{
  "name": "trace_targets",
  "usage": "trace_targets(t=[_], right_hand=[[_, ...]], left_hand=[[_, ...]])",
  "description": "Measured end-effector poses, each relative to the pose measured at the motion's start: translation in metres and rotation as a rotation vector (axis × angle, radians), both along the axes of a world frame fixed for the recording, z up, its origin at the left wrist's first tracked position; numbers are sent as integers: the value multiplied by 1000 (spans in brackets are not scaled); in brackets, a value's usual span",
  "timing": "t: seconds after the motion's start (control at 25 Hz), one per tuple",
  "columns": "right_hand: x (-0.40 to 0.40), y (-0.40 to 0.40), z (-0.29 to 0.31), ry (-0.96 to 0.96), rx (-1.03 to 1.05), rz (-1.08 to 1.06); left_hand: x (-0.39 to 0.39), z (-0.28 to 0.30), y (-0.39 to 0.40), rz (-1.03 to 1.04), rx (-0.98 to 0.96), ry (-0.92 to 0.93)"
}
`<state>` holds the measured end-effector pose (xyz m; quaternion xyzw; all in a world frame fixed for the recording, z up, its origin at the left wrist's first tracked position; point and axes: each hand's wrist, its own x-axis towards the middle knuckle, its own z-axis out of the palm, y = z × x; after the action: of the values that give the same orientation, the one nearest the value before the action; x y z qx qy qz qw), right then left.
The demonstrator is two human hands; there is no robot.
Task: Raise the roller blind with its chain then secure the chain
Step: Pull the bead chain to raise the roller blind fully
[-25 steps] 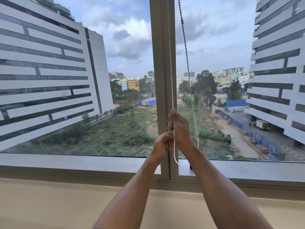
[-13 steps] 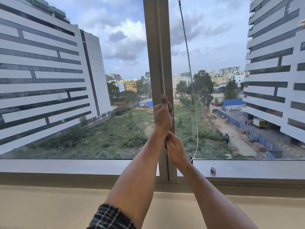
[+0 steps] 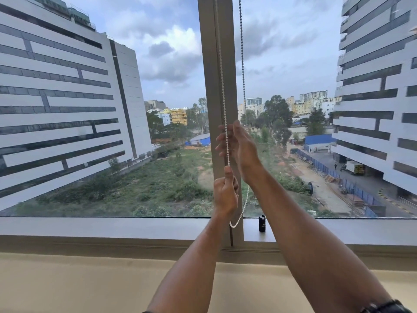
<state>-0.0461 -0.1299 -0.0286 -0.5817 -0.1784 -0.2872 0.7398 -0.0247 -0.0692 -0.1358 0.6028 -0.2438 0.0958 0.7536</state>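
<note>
The white bead chain hangs in front of the window's middle post. Its other strand runs down just to the right, dark against the sky. The loop's bottom dangles at sill height. My left hand is low and fisted around the front strand. My right hand is higher on the same strand, its fingers spread apart with the chain crossing the palm. The blind itself is out of view above the frame.
A small black cylinder stands on the grey sill, just right of the post. Below the sill runs a wide beige ledge. The glass shows buildings and a green lot outside.
My left hand, high on the chain half a second ago, has pulled down to sill height. My right hand has let go low down and moved up the strand, fingers open.
</note>
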Motion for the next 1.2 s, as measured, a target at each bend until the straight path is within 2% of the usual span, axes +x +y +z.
trace_targets(t=[0.08,0.2,0.32,0.4,0.48,0.6,0.8,0.92,1.04,1.2], right_hand=[[0,11,2,31,-28,42],[1,14,-11,-22,-4,-41],[2,10,-26,-65,-23,-65],[5,8,-38,-49,-22,-77],[10,5,-52,-31,-15,-89],[15,1,-75,-30,-38,-116],[19,6,-116,51,-133,-120],[22,7,-128,68,-178,-129],[20,-1,-127,65,-188,-69],[14,-23,-97,-47,-28,-161]], left_hand=[[-5,-8,-2,-12,-1,2],[-3,-9,1,-88,1,11],[7,-9,13,-184,139,56],[15,-6,23,-195,245,96],[21,8,32,-157,273,119],[27,46,36,25,202,41],[9,103,8,-105,-6,-27],[0,102,-6,16,-71,-4],[-2,94,-9,112,-82,-89],[1,91,-8,206,-57,-138]])
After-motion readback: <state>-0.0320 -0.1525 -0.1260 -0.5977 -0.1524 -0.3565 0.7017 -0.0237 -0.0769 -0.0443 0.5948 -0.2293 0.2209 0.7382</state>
